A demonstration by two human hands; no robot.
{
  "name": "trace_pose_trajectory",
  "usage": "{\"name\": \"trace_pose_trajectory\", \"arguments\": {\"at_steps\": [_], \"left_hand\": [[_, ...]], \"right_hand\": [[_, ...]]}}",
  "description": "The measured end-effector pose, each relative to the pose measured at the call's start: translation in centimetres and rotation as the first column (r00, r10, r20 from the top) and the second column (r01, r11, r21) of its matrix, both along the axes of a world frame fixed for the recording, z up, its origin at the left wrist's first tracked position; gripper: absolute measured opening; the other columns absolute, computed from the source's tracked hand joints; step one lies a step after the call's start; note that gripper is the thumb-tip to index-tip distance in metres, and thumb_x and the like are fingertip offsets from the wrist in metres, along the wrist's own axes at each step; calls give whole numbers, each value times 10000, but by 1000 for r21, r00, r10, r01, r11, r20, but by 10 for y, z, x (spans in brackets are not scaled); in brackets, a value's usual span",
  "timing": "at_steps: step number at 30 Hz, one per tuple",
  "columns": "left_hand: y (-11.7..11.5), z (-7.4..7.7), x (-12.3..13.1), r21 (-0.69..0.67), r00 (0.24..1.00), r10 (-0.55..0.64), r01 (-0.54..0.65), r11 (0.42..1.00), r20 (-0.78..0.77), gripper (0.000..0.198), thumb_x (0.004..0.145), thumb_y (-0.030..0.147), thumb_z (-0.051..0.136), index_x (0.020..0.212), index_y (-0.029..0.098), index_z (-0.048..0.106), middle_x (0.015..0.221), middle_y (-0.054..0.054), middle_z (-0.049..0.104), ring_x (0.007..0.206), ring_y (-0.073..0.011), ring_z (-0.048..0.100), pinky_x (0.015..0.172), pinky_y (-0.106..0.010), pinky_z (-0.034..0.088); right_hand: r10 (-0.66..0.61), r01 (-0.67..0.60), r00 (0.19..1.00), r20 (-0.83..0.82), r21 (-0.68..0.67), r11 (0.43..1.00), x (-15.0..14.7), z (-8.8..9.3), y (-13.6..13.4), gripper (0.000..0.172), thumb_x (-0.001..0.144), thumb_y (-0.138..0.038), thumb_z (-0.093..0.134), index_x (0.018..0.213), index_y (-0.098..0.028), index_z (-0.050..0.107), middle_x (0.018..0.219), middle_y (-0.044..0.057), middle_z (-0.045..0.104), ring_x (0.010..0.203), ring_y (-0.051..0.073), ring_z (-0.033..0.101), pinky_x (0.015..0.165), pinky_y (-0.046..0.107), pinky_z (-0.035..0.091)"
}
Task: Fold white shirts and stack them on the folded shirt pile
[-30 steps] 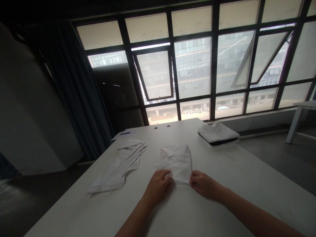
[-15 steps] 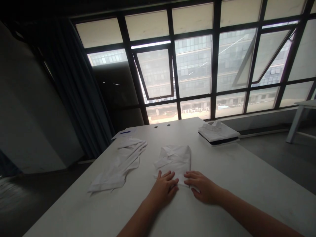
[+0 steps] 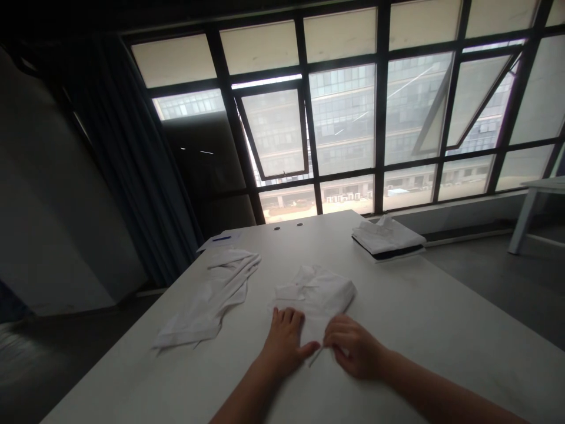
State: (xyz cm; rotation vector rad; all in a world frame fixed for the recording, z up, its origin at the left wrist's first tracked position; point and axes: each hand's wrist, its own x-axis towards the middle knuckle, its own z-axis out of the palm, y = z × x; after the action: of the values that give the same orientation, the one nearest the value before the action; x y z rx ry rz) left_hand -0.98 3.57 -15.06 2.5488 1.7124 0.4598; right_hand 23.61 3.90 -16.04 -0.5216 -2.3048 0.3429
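- Just changed: the white shirt [image 3: 313,300] has swung clockwise on the table [image 3: 419,318], its far corner now turned rightward.
- Left hand [image 3: 285,341] lies flat, fingers apart, at the shirt's near edge.
- Right hand [image 3: 352,347] curls at the near corner, fingers together; whether they clamp cloth, I cannot tell.
- Two hands, three white garments: this shirt, a crumpled white garment [image 3: 207,300] to the left, a folded white shirt [image 3: 386,235] farther right.
- Farthest: one sheet of paper [image 3: 230,242], one blue pen [image 3: 221,238].
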Motion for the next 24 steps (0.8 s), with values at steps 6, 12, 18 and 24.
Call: {"name": "trace_pose_trajectory", "arguments": {"at_steps": [6, 12, 18, 24], "left_hand": [[12, 0, -22, -163, 999, -36, 38, 986, 14, 698, 763, 612, 733, 1311, 225, 538, 1382, -150, 535, 1350, -363, 433, 1206, -587, 144], [27, 9, -58, -347, 995, 53, -80, 934, -86, 755, 871, 522, 645, 1524, 248, 382, 1660, -124, 221, 1521, -368, 169, 1201, -547, 203], [29, 19, -64, 41, 954, 256, -253, 967, -156, 451, 890, 139, 535, 1324, 250, 594, 1481, -112, 516, 1425, -349, 366, 1144, -551, 269], [-12, 40, 1, 164, 990, -113, 125, 978, -81, 219, 911, 190, 519, 1068, 264, 653, 1054, -70, 652, 1012, -248, 581, 965, -406, 417]], "right_hand": [[-438, 430, 888, 139, 87, 899, 32, -5, 39, 381, 882, -287, 579, 1257, -253, 644, 1429, 107, 581, 1374, 319, 448, 1137, 522, 297], [-409, 432, 851, 328, 4, 902, 27, -1, 24, 429, 907, -445, 581, 1301, -281, 623, 1363, 108, 633, 1264, 316, 531, 1108, 540, 262], [-78, 111, 955, 288, -102, 989, 3, 17, -5, 257, 825, -312, 611, 1058, -238, 689, 940, 60, 727, 927, 232, 631, 953, 404, 392], [63, -65, 994, 86, 18, 998, -5, -3, -6, 225, 710, -157, 525, 889, -226, 642, 818, 54, 657, 817, 223, 580, 809, 362, 436]]}}
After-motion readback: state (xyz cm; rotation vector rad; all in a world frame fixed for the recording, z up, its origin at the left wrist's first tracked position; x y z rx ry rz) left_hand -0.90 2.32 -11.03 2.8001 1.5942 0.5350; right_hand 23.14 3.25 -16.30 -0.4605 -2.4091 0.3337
